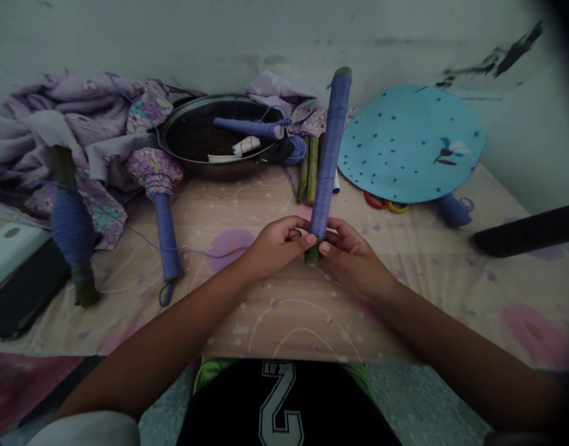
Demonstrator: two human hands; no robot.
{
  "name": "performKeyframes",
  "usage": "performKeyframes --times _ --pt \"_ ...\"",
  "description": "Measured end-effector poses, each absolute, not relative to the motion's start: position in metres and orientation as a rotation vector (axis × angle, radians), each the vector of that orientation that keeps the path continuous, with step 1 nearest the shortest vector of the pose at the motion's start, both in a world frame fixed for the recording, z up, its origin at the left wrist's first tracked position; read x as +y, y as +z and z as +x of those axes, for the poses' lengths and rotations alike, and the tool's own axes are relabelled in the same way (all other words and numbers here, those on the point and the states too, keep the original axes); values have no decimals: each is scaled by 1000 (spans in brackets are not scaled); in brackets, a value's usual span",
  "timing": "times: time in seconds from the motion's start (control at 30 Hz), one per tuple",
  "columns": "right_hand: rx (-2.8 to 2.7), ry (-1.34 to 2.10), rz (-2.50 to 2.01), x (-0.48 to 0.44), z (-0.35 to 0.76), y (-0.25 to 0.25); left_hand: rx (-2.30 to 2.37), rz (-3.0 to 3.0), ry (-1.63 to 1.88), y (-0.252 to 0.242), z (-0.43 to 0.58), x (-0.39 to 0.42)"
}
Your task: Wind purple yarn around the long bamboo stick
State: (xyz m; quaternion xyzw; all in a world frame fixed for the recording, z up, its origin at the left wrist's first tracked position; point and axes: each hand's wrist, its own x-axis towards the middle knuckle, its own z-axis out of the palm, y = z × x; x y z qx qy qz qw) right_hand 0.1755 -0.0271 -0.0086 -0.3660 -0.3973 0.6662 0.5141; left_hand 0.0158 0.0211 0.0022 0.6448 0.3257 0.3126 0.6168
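Note:
Both hands hold a stick wrapped in purple thread point(331, 148), tilted upright over the table, its bare green end pointing down. My left hand point(284, 244) is closed on its lower end, thumb in front. On the other side, my right hand point(349, 251) pinches the same end between thumb and fingers. A purple thread runs from the left forearm across the table toward a thread-wound bobbin point(73, 226) at the left. Between them lies a purple-wrapped handle point(167, 238) with a loop at its end and a gathered flowered cloth head.
A black pan point(201, 167) at the back holds another purple-wrapped stick point(251, 128). Bare green sticks point(308, 170) lie beside it. A blue dotted round fan point(405, 145) covers scissors point(387, 203). Flowered cloth point(93, 118) heaps left; a black object point(530, 232) lies right.

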Motion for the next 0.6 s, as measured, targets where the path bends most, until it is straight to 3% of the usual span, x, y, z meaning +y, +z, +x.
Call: performKeyframes --times 0.33,0.6 --pt "-872 1656 -926 -29 175 1 898 2220 750 7 10 19" --pt "-816 1680 -990 -30 171 4 1027 2454 661 1 11 17"
